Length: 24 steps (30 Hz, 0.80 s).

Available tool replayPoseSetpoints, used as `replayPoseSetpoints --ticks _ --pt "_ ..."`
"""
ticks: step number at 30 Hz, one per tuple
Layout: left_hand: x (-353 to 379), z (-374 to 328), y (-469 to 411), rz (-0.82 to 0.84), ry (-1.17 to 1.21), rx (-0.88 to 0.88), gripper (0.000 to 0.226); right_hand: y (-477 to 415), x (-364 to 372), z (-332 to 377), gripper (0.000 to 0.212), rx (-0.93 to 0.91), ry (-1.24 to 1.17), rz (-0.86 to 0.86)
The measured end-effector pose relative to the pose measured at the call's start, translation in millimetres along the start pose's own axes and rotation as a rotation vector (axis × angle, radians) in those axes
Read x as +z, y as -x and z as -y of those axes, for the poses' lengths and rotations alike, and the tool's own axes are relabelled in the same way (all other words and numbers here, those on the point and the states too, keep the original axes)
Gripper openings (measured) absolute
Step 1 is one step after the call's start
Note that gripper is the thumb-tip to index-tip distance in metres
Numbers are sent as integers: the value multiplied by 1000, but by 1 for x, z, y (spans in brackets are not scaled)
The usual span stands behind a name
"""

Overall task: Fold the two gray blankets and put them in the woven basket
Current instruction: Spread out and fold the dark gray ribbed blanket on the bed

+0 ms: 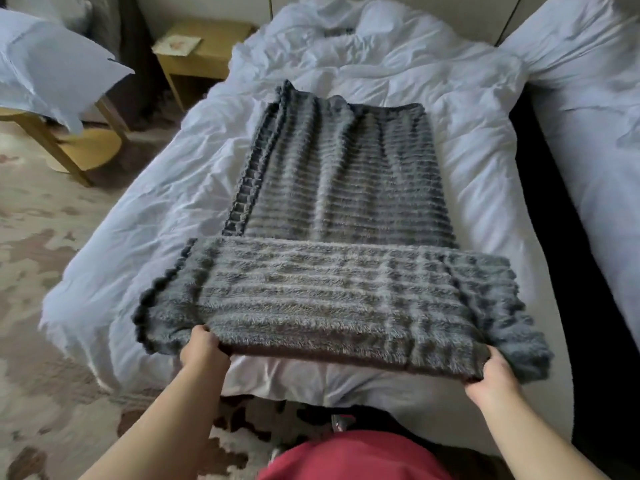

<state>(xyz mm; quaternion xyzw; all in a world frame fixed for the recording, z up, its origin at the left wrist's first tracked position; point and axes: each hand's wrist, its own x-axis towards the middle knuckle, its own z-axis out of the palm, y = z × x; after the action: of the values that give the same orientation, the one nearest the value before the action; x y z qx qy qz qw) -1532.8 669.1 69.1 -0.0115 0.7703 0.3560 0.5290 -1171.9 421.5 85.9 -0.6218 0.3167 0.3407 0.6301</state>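
From my remote seat I look down on a bedroom with a blotchy patterned carpet [41, 271] and a bed [450, 133] under a rumpled white duvet in the middle of the view. Left of the bed, a pale pillow [52, 64] sits on a round wooden stool [83, 150]. Nearer the bed's head stands a wooden nightstand [214, 60] with a card [177, 46] on top.

A gray blanket [332, 188], ribbed and fluffy, lies on the bed as a long strip running from its foot toward its head. The near end is doubled over into a wide band across the foot of the bed.

The left hand [202, 348] grips the near edge of that band at the bed's foot, with the fingers curled under the fabric. At the band's right corner, the right hand [491, 375] grips it the same way, fingers wrapped around the fold. A red garment [353, 459] shows at the bottom, below the bed's foot. Right of the bed, across a dark gap, lies a second bed [588, 98] in white.
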Motion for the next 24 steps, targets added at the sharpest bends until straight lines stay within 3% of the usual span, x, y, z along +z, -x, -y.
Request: replayPoseSetpoints --ticks 7,10,18,21,24 --pt "-95 36 -8 -19 -23 -81 15 46 -79 -85 12 123 -7 -94" --pt "-118 40 -7 -15 -45 -59 14 64 -100 -112 18 133 8 -99" --pt "-144 34 2 10 -76 -61 33 87 -103 -120 16 97 -74 -84" --pt "-136 25 6 24 -55 -43 31 89 -93 -116 33 81 -75 -79" --pt "-119 11 10 40 22 -50 29 95 -73 -106 18 120 -81 -112"
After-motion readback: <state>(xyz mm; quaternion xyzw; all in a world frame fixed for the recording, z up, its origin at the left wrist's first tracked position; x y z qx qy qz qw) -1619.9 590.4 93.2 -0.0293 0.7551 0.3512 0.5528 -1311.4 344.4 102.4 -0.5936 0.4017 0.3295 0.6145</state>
